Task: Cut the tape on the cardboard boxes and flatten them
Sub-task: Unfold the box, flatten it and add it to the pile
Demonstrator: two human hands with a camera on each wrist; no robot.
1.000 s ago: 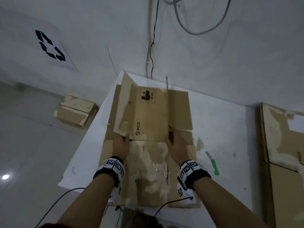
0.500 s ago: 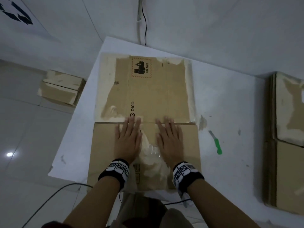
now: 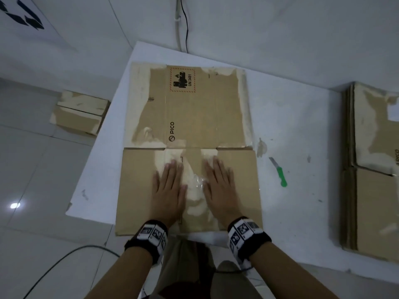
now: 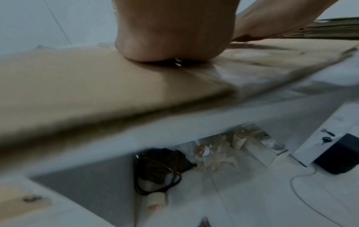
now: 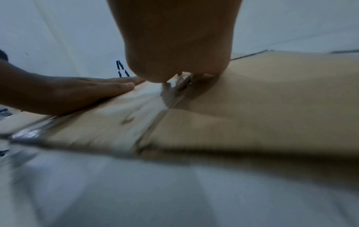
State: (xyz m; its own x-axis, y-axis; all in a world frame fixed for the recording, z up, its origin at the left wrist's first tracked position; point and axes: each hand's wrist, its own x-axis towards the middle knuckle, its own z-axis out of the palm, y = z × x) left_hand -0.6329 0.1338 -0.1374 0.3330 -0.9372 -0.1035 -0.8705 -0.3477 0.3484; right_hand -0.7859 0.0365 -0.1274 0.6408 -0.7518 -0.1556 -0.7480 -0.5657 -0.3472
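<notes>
A brown cardboard box (image 3: pixel 194 108) lies flattened on the white table (image 3: pixel 298 130), its near flaps reaching the table's front edge. My left hand (image 3: pixel 169 188) and right hand (image 3: pixel 219 186) press palm-down with straight fingers on the near flap (image 3: pixel 138 190), either side of a crumpled strip of clear tape (image 3: pixel 197 184). The left wrist view shows the heel of my left hand (image 4: pixel 170 38) on the cardboard (image 4: pixel 77 86). Seen from the right wrist, the heel of my right hand (image 5: pixel 178 46) sits beside the tape seam (image 5: pixel 155 122). A green-handled knife (image 3: pixel 279 174) lies on the table right of the box.
A stack of flattened boxes (image 3: pixel 373 169) lies at the table's right end. One unflattened box (image 3: pixel 79 113) stands on the floor to the left. A black cable (image 3: pixel 64 260) runs across the floor near my left arm. Bags and clutter (image 4: pixel 161 165) sit under the table.
The box went from partly standing to lying flat. My hands moved from its raised panels down onto the near flap, then slid a little towards me while pressing.
</notes>
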